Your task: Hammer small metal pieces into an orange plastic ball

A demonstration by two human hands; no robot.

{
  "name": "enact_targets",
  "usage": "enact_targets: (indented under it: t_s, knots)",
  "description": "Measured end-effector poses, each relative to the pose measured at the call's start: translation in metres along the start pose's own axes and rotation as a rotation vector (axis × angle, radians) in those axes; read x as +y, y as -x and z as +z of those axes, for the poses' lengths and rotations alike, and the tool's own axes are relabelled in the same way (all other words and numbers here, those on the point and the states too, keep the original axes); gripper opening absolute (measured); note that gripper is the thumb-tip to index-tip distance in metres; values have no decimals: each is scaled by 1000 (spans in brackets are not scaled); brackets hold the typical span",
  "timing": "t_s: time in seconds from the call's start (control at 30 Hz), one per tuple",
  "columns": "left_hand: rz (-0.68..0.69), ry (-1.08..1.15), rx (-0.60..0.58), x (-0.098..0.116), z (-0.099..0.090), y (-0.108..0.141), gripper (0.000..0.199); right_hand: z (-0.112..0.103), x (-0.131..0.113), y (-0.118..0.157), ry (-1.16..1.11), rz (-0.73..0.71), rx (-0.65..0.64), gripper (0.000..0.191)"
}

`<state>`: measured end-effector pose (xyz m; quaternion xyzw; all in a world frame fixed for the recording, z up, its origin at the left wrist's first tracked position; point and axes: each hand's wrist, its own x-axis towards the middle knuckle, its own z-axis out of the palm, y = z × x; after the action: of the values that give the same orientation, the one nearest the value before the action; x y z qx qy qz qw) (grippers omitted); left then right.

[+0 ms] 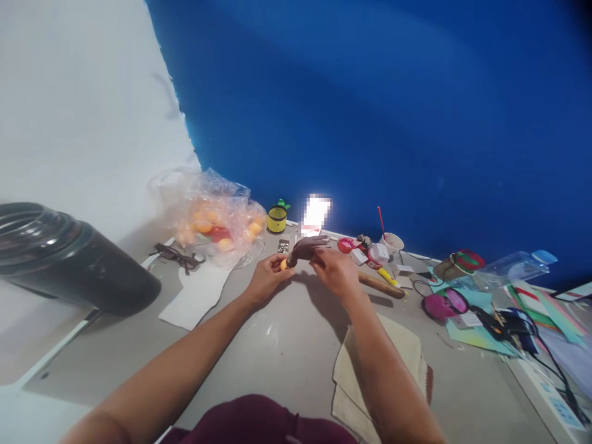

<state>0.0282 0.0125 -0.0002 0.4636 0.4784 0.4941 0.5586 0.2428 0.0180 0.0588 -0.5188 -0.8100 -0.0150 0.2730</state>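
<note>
My left hand [269,279] is closed around a small orange ball [283,265], which looks like a ping-pong ball, low over the grey table. My right hand [337,270] grips a claw hammer near its head. The dark metal hammer head [306,248] touches or nearly touches the ball; I cannot tell which. Out past my right hand, the hammer's wooden handle [383,286] points right. Just beyond the left hand lies a small box of shiny metal bits [283,246].
Behind on the left is a clear bag [208,216] of orange balls, near glasses [178,256] and a large dark flask [74,259]. A yellow pot [277,219] and a bright, blurred-out screen [316,214] stand by the wall. Folded cloth [388,345], a paper cup [393,242] and clutter lie right.
</note>
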Motion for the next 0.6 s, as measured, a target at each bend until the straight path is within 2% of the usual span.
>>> enact_targets:
  t_s: [0.07,0.17,0.23,0.33,0.4,0.47,0.53,0.6]
  knots:
    - [-17,23,-13,1,1,1,44,0,1,-1,-22,22,-40,10]
    - [-21,39,-11,2,1,2,45,-4,9,-2,-56,73,-32,4]
    - [-14,38,-3,2,-1,1,46,-7,16,-3,-51,144,-62,14]
    - [1,61,13,-2,-4,1,45,-5,25,-2,-25,298,-212,39]
    - [-9,112,28,-1,-5,4,42,0,28,-1,-5,349,-320,34]
    - [-37,213,10,13,-4,8,33,6,30,1,10,359,-389,22]
    - [-47,312,-53,40,-4,14,19,13,34,3,6,359,-418,16]
    - [-7,309,-116,70,-13,22,17,21,40,5,-12,336,-392,16]
